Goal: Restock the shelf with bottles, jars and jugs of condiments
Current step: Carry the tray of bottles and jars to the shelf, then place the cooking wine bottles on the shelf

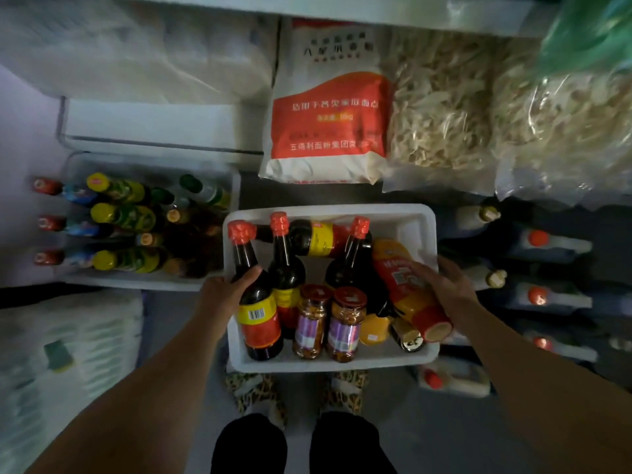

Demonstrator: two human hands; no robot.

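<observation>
Nearest the camera, two bare forearms reach forward and down over dark trouser legs and a pair of leopard-print slippers (254,391) on the grey floor. Between the hands sits a white tray (419,222) loaded with condiments. The left hand (224,290) is at the tray's left rim, its thumb lying against the shoulder of a dark sauce bottle (258,302) with a red cap and a yellow and red label; the fingers are hidden behind the rim, so how tightly they curl I cannot tell. The right hand (443,285) rests with fingers spread and fairly straight on a tilted orange squeeze bottle (407,289) at the tray's right side. In the tray's front stand two chilli jars (328,323) side by side, with a small yellow lid just to their right; behind them are more dark red-capped bottles, one lying on its side across the back. Left of this tray, a second white bin (143,280) holds green-labelled, yellow-capped bottles, and red-capped ones lie just outside it. To the right, white jugs (554,242) with orange caps stand in rows. Farther back a red and white flour sack (328,107) stands upright beside clear bags of pale dried strips (441,107)
</observation>
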